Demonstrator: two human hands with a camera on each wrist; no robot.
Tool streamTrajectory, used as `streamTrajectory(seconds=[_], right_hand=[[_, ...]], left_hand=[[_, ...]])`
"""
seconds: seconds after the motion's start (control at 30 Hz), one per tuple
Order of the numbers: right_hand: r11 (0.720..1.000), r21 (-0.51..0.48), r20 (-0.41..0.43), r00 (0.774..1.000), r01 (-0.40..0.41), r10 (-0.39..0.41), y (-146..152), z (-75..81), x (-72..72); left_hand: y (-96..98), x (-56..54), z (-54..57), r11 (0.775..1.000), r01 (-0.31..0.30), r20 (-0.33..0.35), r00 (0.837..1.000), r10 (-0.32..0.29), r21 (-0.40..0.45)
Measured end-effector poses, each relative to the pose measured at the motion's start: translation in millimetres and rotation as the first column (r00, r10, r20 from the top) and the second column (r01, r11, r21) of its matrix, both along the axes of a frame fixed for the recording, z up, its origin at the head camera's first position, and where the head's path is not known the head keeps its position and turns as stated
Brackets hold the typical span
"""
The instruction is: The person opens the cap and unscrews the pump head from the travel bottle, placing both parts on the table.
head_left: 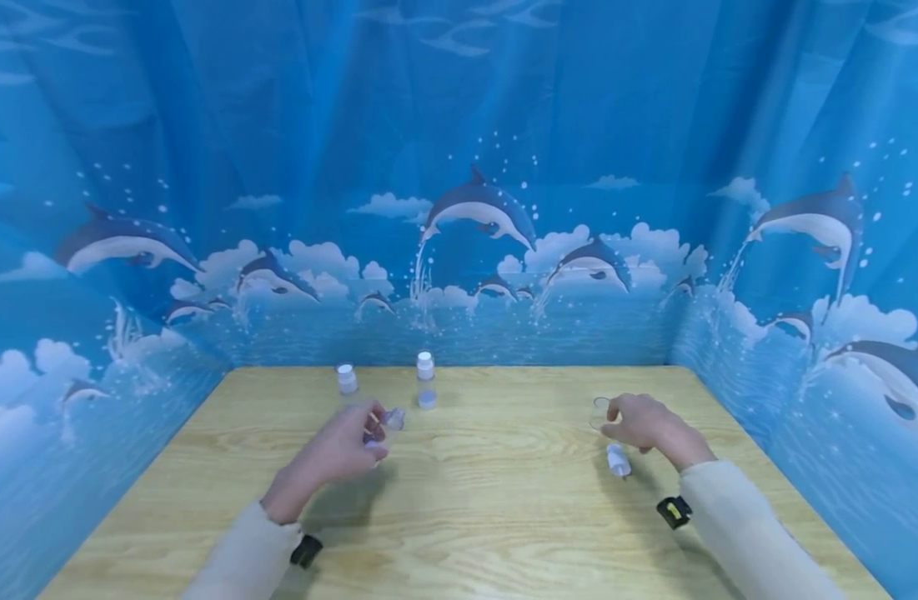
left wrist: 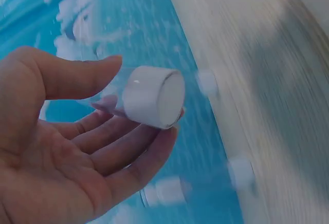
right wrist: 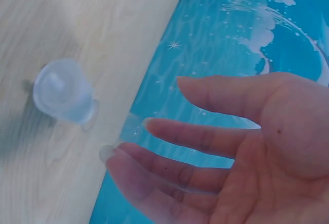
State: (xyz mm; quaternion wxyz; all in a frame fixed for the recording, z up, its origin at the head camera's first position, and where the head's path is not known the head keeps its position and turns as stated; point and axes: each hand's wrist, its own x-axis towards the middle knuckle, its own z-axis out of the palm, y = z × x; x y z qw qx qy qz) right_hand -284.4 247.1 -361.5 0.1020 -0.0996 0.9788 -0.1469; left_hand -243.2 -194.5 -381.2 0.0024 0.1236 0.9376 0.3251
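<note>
In the head view my left hand point(head_left: 346, 446) is raised over the left part of the table, gripping a small clear bottle point(head_left: 394, 419). The left wrist view shows its wide white end point(left wrist: 154, 96) turned away from the palm, with the thumb on one side and the fingers curled along the other. My right hand point(head_left: 642, 423) hovers at the right, thumb and fingers spread with nothing between them. Below it is a small whitish cup-like piece point(head_left: 618, 460), which looks frosted point(right wrist: 61, 91) in the right wrist view. A clear, dark-rimmed piece point(head_left: 600, 412) lies just beyond the right fingertips.
Toward the back of the wooden table point(head_left: 489, 500) stand a white-capped bottle point(head_left: 347, 379) and a taller-looking clear bottle point(head_left: 425, 379) with a white cap and whitish base. A blue dolphin-print curtain point(head_left: 459, 325) encloses the back and both sides.
</note>
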Motion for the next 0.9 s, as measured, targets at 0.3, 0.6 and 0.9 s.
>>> streamTrajectory(seconds=[0.3, 0.6, 0.9], right_hand=[[0.998, -0.062, 0.036, 0.999, -0.028, 0.030, -13.4, 4.3, 0.0], [0.994, -0.097, 0.050, 0.997, -0.050, 0.055, -25.7, 4.0, -1.9], [0.995, -0.095, 0.071, 0.997, -0.035, 0.042, -29.3, 4.5, -4.2]], left_hand=[[-66.1, -10.9, -8.7, 0.990, -0.137, -0.063, 0.989, 0.135, -0.030], [-110.0, -20.8, -18.6, 0.976, -0.215, 0.009, 0.977, 0.215, -0.033], [-124.6, -28.7, -24.0, 0.964, -0.262, 0.037, 0.964, 0.264, -0.048]])
